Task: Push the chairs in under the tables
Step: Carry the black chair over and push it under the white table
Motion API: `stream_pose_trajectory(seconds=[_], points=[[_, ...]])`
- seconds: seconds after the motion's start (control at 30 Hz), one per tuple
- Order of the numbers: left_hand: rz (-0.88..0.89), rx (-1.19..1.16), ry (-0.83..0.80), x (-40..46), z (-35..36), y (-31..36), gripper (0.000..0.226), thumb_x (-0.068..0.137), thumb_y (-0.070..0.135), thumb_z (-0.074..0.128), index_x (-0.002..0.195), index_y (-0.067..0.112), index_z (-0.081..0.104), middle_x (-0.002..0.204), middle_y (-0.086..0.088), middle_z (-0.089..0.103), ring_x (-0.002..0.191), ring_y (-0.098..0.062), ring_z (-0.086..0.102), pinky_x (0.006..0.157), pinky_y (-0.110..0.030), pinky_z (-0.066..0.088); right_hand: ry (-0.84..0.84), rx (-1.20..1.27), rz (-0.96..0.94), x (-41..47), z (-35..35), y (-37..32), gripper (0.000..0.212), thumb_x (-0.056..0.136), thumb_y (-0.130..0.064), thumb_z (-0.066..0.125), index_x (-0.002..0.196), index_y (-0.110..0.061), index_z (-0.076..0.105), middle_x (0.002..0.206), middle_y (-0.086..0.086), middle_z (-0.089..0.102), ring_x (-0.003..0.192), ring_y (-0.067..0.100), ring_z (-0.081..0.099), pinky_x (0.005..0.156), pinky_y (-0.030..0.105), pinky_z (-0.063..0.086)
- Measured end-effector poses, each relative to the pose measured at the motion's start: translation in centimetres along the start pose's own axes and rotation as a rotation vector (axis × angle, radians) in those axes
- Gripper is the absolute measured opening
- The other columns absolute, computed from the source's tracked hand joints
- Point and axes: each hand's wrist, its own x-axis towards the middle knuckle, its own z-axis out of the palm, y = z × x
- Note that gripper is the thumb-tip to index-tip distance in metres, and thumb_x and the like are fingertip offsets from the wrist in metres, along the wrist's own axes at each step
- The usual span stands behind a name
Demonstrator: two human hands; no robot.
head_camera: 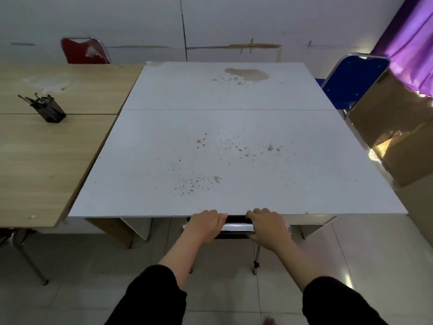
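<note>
Chair: the chair [237,227] sits at lower centre of the frame, its chrome top rail just at the near edge of the white table [210,148] — seat hidden beneath.
Grip: left hand [206,225] and right hand [269,227] are both closed over the rail, one at each end.
Key relation: the rail's long axis runs left–right, parallel to the table edge; the table lies straight ahead, toward the top of the frame.
Nearer hand: neither; both are level.
Judgement: little travel seems left.

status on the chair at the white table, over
Left hand and right hand both gripping chair back rail. Chair nearly fully under white table. Nothing blocking.
</note>
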Motion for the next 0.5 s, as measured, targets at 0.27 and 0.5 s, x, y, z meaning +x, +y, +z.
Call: stream_pose_trajectory(seconds=[0.27, 0.5], points=[[-0.111, -0.106, 0.027, 1.5, -0.7, 3.0, 0.042, 0.1, 0.03, 0.037, 0.141, 0.022, 0.03, 0.117, -0.004, 0.061, 0.105, -0.021, 0.056, 0.087, -0.037, 0.047, 0.109, -0.036, -0.053, -6.2, 1.4, 3.7, 0.084, 0.072, -0.01, 0.07, 0.143, -0.024, 0.028, 0.146, 0.008, 0.04, 0.136, 0.033, 0.033, 0.11, 0.057, 0.026], [0.191, -0.046, 0.057, 6.8, -0.5, 18.5, 0.045, 0.099, 0.023, 0.042, 0.143, 0.019, 0.031, 0.134, -0.007, 0.048, 0.121, -0.023, 0.046, 0.099, -0.035, 0.039, 0.078, 0.052, 0.213, -13.3, -1.7, 16.7, 0.074, 0.091, -0.022, 0.055, 0.148, -0.031, 0.007, 0.158, 0.003, 0.011, 0.145, 0.026, 0.008, 0.116, 0.05, 0.007]])
